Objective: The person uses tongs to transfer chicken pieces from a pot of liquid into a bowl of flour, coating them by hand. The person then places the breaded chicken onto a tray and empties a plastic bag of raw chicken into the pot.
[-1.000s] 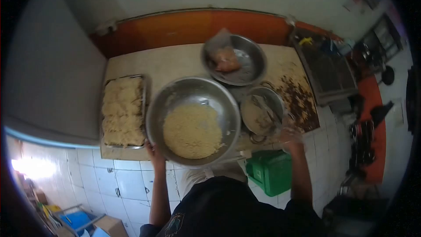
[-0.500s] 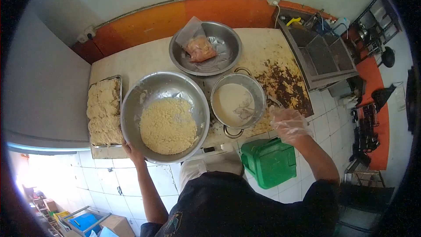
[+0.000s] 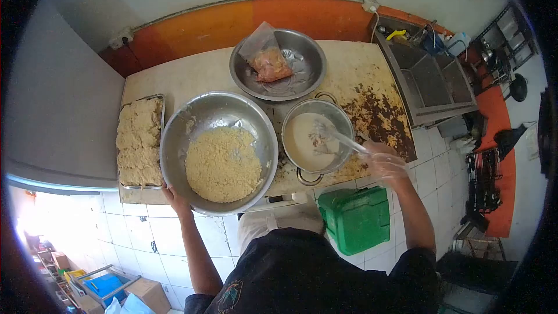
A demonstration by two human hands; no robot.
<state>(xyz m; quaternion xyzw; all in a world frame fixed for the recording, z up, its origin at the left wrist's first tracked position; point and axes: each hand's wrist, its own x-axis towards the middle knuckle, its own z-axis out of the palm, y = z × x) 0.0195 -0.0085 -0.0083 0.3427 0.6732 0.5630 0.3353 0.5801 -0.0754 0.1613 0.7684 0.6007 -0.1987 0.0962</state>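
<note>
My left hand (image 3: 176,199) grips the near left rim of a large metal bowl (image 3: 264,139) that holds pale yellow crumbly coating (image 3: 221,168). My right hand (image 3: 385,161), in a clear plastic glove, is closed around a long pale-grey utensil (image 3: 347,141). The utensil slants down into a two-handled metal pot (image 3: 347,122) of creamy batter, with its lower end among brownish pieces (image 3: 320,139); I cannot tell what kind of utensil it is. To the left of the bowl lies a metal tray (image 3: 163,110) heaped with crumb-coated food (image 3: 139,139).
Behind the pot stands a metal basin (image 3: 317,64) with a plastic bag of pinkish-orange pieces (image 3: 271,65). The worktop (image 3: 349,61) has a worn dark patch at its right. A green bin (image 3: 354,221) stands below the front edge, and a sink (image 3: 427,72) adjoins at right.
My right hand has raised the utensil's handle, which now shows clearly across the pot's rim. The brownish pieces in the batter have shifted. My left hand stays on the bowl.
</note>
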